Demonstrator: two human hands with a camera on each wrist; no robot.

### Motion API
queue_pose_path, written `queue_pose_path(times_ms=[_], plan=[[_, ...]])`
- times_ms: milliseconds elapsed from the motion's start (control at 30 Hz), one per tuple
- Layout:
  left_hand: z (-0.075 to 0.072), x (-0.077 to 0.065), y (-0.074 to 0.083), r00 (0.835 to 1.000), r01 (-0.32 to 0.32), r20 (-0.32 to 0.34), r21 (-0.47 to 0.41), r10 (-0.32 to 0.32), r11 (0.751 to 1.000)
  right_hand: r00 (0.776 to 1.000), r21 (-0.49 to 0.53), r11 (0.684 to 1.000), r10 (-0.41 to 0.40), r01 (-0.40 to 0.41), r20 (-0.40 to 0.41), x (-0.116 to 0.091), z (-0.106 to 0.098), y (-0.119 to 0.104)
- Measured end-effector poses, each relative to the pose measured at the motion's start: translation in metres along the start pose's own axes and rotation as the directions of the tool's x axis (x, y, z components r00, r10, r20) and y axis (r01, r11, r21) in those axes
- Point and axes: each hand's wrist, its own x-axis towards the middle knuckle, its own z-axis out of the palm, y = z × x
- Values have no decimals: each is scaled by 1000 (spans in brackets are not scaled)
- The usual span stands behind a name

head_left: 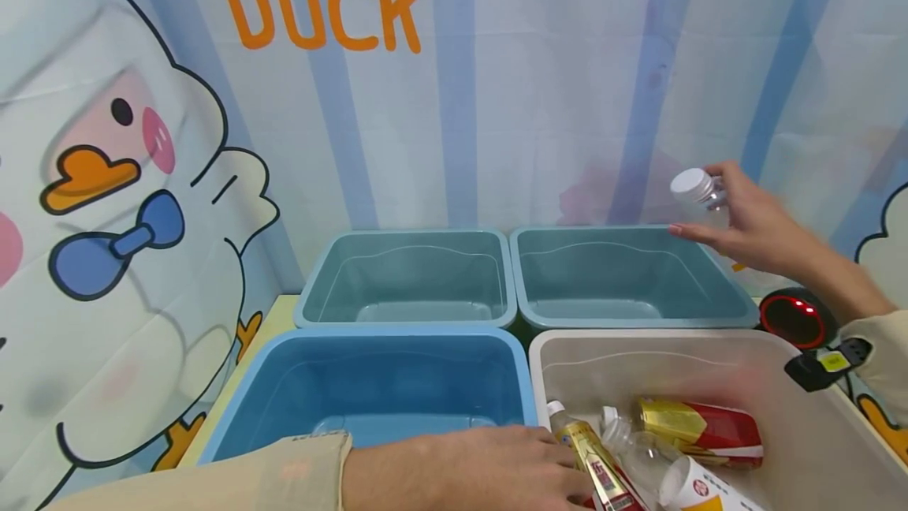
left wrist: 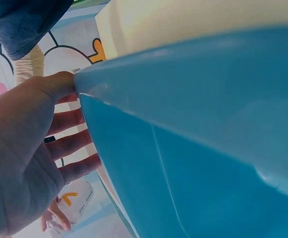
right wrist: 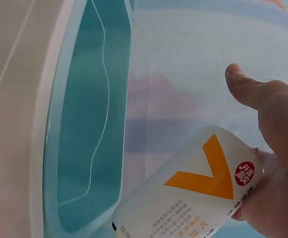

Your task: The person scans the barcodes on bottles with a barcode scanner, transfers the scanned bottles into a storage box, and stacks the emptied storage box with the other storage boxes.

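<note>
My right hand (head_left: 759, 219) holds a clear plastic bottle (head_left: 712, 214) with a white cap, tilted, above the right end of the back right teal bin (head_left: 589, 318). In the right wrist view, the bottle (right wrist: 193, 188) shows a white label with an orange V, and the thumb stands apart from it. My left hand (head_left: 489, 464) is stretched across the side of the blue bin (head_left: 397, 331), by the grey-white bin. In the left wrist view, the thumb is right at the blue rim, with the fingers (left wrist: 69, 144) extended beyond it.
The grey-white bin (head_left: 674, 335) contains a gold-and-red container (head_left: 596, 460), a clear capped bottle (head_left: 641, 456), a red-and-gold can (head_left: 709, 430) and a white printed container (head_left: 709, 487). Another teal bin (head_left: 404, 322) stands back left. A black device (head_left: 798, 318) with red lights sits at right.
</note>
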Motion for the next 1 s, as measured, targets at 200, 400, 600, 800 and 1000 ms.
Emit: queue_pose_path(times_ms=[200, 400, 600, 800, 1000], plan=[[0, 0, 0, 1000, 4, 2, -6, -4, 1000, 990, -16, 992, -125, 126, 70, 7, 16, -22], [0, -1, -1, 1000, 8, 9, -28, -8, 1000, 961, -99, 959, -252, 264, 117, 7, 32, -35], [0, -1, -1, 1000, 7, 6, -52, -6, 999, 917, -161, 910, -352, 382, 189, 9, 44, -44], [1, -1, -2, 1000, 12, 7, -59, -12, 998, 901, -167, 906, -338, 390, 270, 12, 52, -52], [1, -2, -2, 1000, 21, 9, -70, -20, 997, 909, -121, 947, -244, 299, 337, 11, 58, -54]])
